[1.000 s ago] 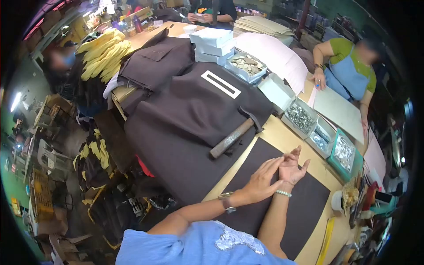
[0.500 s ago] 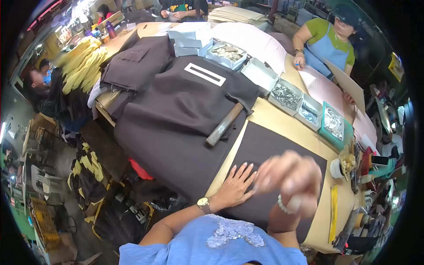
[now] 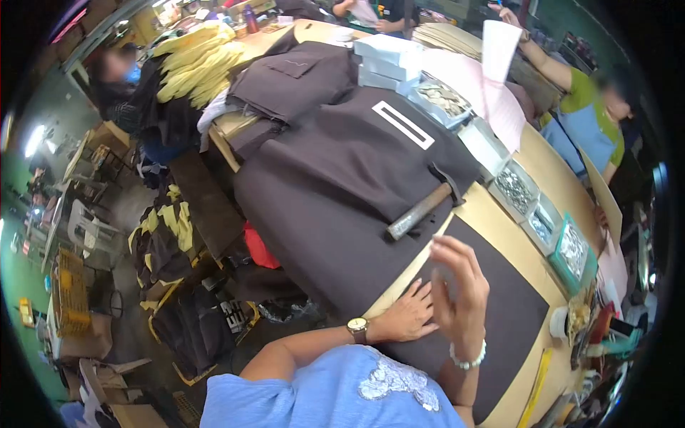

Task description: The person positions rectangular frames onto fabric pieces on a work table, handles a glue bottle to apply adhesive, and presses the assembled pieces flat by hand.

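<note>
My left hand [image 3: 405, 315], with a watch on its wrist, lies flat on a dark cloth panel [image 3: 506, 307], fingers spread. Above the same panel I hold up my right hand [image 3: 462, 291], a beaded bracelet round the wrist. Its fingers are loosely bent, the thumb stands apart, and nothing shows in them. Beyond my hands a wooden-handled hammer [image 3: 422, 210] rests on a large piece of dark cloth [image 3: 321, 207]. A white narrow rectangular frame [image 3: 403, 125] lies farther back on that cloth.
Boxes of small metal parts [image 3: 515, 188] and a green tray [image 3: 575, 251] line the right side. A yellow ruler [image 3: 536, 389] lies near the table's right edge. Yellow cloth pieces [image 3: 196, 64] are heaped far left. Across the table a co-worker [image 3: 589, 121] raises an arm near a white sheet [image 3: 498, 60].
The camera has turned left, shifting the table rightward in view. My right hand has risen and its fingers have opened out. The co-worker's arm has gone up. My left hand stays on the panel.
</note>
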Action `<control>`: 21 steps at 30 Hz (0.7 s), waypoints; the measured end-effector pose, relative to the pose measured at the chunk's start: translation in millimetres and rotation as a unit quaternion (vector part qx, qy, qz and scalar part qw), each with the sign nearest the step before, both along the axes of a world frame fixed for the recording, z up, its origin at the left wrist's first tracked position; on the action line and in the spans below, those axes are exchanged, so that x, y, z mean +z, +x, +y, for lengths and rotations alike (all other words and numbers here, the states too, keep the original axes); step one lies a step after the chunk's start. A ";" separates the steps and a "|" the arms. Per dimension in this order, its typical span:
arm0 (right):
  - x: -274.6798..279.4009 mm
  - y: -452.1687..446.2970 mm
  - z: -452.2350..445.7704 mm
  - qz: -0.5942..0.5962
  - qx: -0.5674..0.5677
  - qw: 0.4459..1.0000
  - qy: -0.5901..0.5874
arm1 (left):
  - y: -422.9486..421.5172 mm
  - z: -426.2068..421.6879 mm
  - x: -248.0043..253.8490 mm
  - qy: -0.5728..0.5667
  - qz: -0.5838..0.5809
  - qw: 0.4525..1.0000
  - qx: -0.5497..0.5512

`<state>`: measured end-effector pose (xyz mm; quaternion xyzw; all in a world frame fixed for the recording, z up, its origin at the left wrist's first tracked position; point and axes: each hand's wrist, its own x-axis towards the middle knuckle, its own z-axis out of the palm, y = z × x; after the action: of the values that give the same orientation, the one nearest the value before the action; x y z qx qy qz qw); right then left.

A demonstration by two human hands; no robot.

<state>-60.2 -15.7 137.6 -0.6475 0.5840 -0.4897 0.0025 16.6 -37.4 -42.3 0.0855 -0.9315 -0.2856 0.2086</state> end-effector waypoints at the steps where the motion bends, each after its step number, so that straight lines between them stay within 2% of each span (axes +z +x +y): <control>1: -25.2 -13.7 -5.7 -0.053 -0.038 0.997 0.047 | 5.6 -1.0 20.2 -0.041 -0.029 0.999 -0.007; 2: -54.3 -27.4 -10.1 -0.105 -0.074 0.987 0.096 | 4.2 1.4 18.4 -0.046 -0.092 0.995 -0.017; 4: -126.7 -58.5 -17.6 -0.240 -0.128 0.949 0.159 | 1.9 3.8 8.4 -0.032 -0.044 0.999 0.001; 6: -150.1 -62.4 -17.7 -0.288 -0.162 0.935 0.130 | 2.5 3.2 16.3 -0.037 -0.058 0.998 0.006; 7: -156.4 -64.3 -20.6 -0.311 -0.175 0.927 0.113 | 2.5 2.3 15.3 -0.043 -0.048 0.998 0.009; 11: -157.6 -63.8 -21.4 -0.270 -0.162 0.938 0.147 | 2.5 2.9 16.1 -0.034 -0.049 0.998 0.003; 14: -159.8 -64.6 -22.1 -0.247 -0.154 0.949 0.125 | 1.5 3.0 18.7 -0.028 -0.059 0.998 -0.002; 21: -156.7 -64.1 -21.3 -0.257 -0.151 0.945 0.135 | 0.9 4.9 14.4 -0.036 -0.041 0.999 0.004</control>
<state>-124.3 -37.0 -19.0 -0.3970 0.7152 -0.5509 0.1657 17.6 -32.4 -27.9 0.0936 -0.9485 -0.2471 0.1747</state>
